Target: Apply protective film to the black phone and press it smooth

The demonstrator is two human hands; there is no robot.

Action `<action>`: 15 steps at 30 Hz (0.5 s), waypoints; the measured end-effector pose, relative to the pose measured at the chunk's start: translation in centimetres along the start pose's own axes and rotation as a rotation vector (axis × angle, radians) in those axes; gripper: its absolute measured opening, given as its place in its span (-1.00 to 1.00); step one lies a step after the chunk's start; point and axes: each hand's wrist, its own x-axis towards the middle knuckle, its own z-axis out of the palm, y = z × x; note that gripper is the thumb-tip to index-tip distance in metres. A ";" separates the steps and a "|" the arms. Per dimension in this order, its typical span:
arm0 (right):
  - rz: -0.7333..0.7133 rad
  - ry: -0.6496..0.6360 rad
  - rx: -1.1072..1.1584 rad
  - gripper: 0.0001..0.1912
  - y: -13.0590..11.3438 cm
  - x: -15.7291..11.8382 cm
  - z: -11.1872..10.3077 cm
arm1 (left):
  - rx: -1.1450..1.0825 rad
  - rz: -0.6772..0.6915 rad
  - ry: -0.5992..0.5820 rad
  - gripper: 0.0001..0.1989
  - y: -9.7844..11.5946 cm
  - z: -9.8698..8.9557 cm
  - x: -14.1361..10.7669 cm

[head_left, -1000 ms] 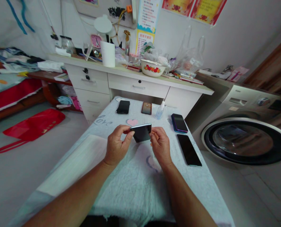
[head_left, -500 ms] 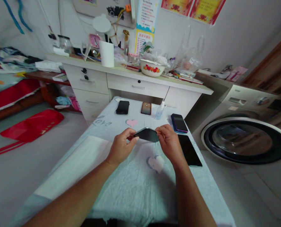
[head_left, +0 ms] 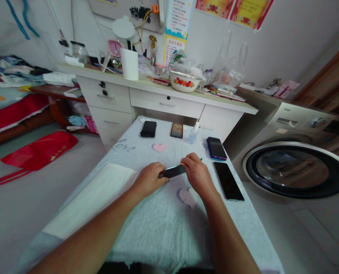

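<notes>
Between my hands is a dark smartphone (head_left: 175,172) with a light metallic edge, tilted so that it looks thin. My left hand (head_left: 151,178) is closed on its left end. Closed fingers of my right hand (head_left: 196,171) grip its upper edge towards the right, covering part of the screen; a corner pokes out beyond them. To the right of my right hand lies a black tablet-like device (head_left: 228,181), with a small stack of phones (head_left: 216,148) above it. A clear spray bottle (head_left: 193,133) stands on the table beyond my hands.
Two more phones, a black one (head_left: 148,129) and a brownish one (head_left: 176,130), lie at the table's far end. A white cloth or paper sheet (head_left: 95,198) covers the left side. A white desk (head_left: 169,102) stands behind; a washing machine (head_left: 297,152) is at right.
My right hand has slid along the phone's upper edge, and the phone has tilted with its left end lower. My left hand has dropped slightly, still holding that end.
</notes>
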 end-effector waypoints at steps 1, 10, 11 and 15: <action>-0.004 0.004 -0.004 -0.81 0.0 0.0 0.1 | -0.015 -0.001 0.000 -0.89 0.0 -0.2 0.0; -0.001 0.065 0.079 -0.80 -0.3 -0.5 0.6 | -0.139 0.042 0.087 -0.94 -0.1 -0.7 -0.1; -0.009 0.071 0.103 -0.79 -0.5 -0.6 0.7 | -0.142 0.036 0.094 -0.94 -0.1 -0.6 -0.1; -0.031 0.091 0.154 -0.75 -1.3 -0.9 0.9 | -0.165 0.027 0.110 -0.96 -0.2 -0.7 0.0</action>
